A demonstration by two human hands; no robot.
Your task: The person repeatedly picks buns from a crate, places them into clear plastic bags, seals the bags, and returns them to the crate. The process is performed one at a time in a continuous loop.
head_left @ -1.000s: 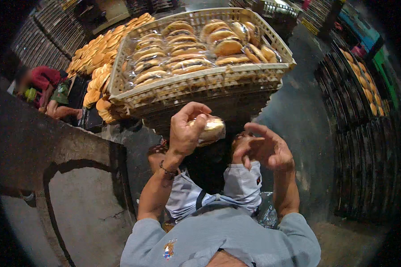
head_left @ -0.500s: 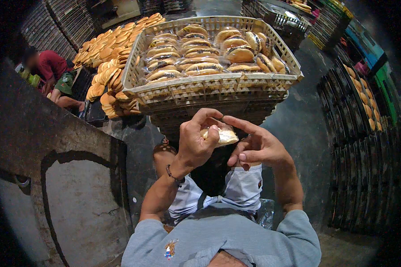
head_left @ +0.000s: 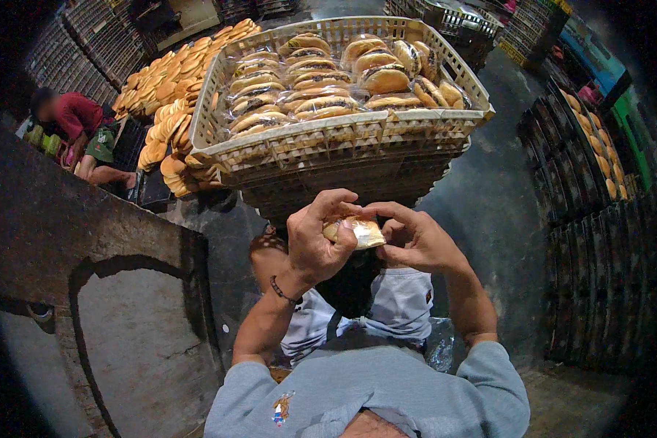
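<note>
In front of my lap, my left hand [head_left: 320,235] is closed around a small filled bread bun [head_left: 365,232], thumb on its near side. The bun is golden with a pale, shiny face toward the right; whether it is in a wrapper I cannot tell. My right hand [head_left: 418,237] is bent in at the bun's right end, forefinger over the top and thumb at the lower corner, pinching it there. Just beyond both hands stands a cream plastic crate [head_left: 343,136], filled with rows of dark-filled buns [head_left: 321,80] in see-through bags.
More crates are stacked beneath the top one. Loose flat buns [head_left: 175,80] are heaped at the far left, beside a seated person in a red shirt [head_left: 82,117]. Stacked dark trays [head_left: 595,285] stand on the right, and a worn wooden surface [head_left: 139,321] lies at my left.
My right hand has closed in from spread fingers to a pinch at the bun's right end. Both hands have come slightly lower in the picture. The view has shifted a little.
</note>
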